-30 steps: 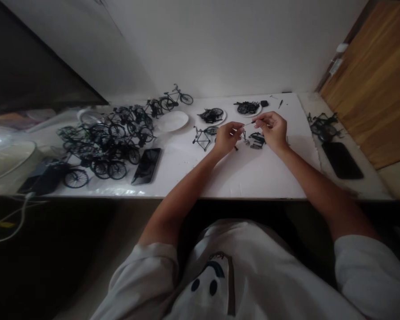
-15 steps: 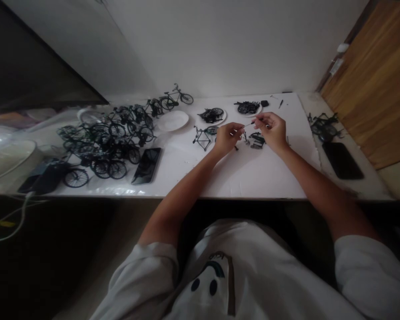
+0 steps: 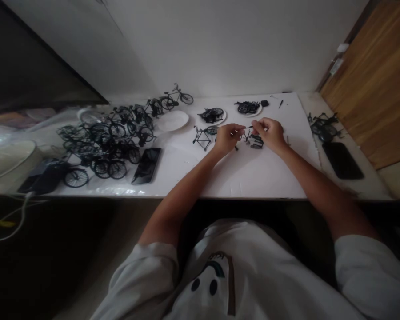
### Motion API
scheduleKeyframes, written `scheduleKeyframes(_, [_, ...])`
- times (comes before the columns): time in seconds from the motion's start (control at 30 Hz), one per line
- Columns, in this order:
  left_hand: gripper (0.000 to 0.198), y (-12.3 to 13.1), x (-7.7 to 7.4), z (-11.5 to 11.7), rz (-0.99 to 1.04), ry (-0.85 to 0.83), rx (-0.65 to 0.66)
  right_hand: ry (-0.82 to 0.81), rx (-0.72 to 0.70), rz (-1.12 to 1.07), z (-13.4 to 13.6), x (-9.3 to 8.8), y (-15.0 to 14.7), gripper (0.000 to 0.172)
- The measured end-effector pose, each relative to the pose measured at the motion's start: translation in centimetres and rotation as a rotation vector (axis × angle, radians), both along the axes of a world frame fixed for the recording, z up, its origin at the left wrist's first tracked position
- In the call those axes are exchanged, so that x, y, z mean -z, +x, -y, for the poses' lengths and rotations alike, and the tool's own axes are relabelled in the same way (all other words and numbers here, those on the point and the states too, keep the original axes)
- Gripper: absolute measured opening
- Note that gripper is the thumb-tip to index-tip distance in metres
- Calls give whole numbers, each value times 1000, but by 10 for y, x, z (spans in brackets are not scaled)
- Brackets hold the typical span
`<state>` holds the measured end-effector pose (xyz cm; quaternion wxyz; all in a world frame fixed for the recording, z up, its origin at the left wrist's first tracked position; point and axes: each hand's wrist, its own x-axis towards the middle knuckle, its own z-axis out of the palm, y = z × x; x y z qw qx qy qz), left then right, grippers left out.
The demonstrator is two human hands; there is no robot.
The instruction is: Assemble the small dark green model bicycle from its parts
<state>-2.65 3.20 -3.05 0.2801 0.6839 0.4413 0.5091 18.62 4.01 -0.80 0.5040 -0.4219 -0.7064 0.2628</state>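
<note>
A thin dark rod (image 3: 248, 128) lies almost level across the upper centre of the frame, its long axis running left to right and bridging the gap between a person's two hands above a white table (image 3: 253, 178). The right hand (image 3: 270, 134) pinches the rod's right end between thumb and fingers. The left hand (image 3: 227, 138), curled with its fingertips closed together, meets the rod's left tip; whether it also grips a separate tiny piece is too small to tell. The two hands are about equally near the rod, one at each end. Loose dark parts (image 3: 256, 142) lie on the table just below the hands, and a bare model bicycle frame (image 3: 202, 138) stands just left of them. Further left sit an empty white plate (image 3: 176, 121), a dark phone (image 3: 147, 165) and a crowd of finished model bicycles (image 3: 103, 142).
</note>
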Motion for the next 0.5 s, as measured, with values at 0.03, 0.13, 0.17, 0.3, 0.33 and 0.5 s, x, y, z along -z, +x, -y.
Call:
scheduleKeyframes(0.03, [18, 1, 0, 1, -8, 7, 9, 10, 2, 11, 2, -1, -1, 67])
scheduleKeyframes(0.13, [18, 3, -1, 3, -12, 22, 29, 50, 23, 8, 7, -4, -4, 64])
scheduleKeyframes(0.17, [17, 3, -1, 3, -7, 24, 30, 64, 34, 2, 9, -5, -5, 62])
scheduleKeyframes(0.3, [14, 3, -4, 4, 18, 23, 4, 104, 74, -30, 9, -6, -5, 56])
scheduleKeyframes(0.33, [14, 3, -5, 5, 21, 18, -4, 106, 82, -37, 8, -5, -5, 55])
scheduleKeyframes(0.5, [13, 4, -8, 6, 18, -3, -28, 117, 86, -59, 2, -1, -2, 49])
